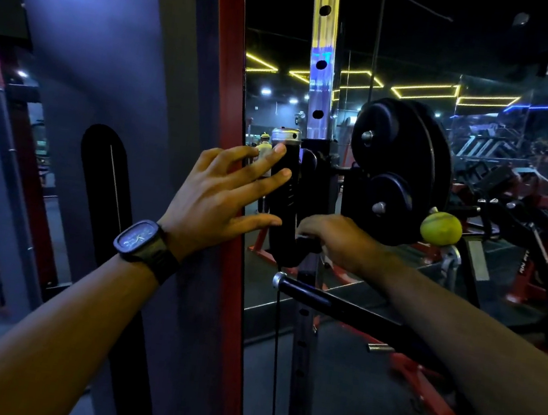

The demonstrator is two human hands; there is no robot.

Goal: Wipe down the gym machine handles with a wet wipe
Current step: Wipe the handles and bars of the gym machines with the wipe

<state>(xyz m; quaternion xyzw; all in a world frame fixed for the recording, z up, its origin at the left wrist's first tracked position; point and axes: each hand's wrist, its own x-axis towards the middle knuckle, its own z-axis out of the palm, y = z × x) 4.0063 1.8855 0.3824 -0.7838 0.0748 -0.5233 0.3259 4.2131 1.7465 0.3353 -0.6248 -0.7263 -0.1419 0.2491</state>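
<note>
A black upright machine handle (pixel 284 195) with a silver cap stands beside the chrome adjustment post. My left hand (pixel 222 197), with a dark watch on its wrist, is spread flat with straight fingers, the fingertips touching the handle's left side. My right hand (pixel 331 238) is curled round the handle's curved lower end; a small white patch shows under its fingers, possibly the wet wipe, too hidden to be sure. A second black handle bar (pixel 332 307) with a silver end juts out lower down, under my right forearm.
A red frame upright (pixel 224 235) runs down the middle beside a grey shroud. Black pulley wheels (pixel 398 170) and a yellow-green ball stop (pixel 441 227) sit to the right. A cable hangs below. Other red gym machines fill the dim background.
</note>
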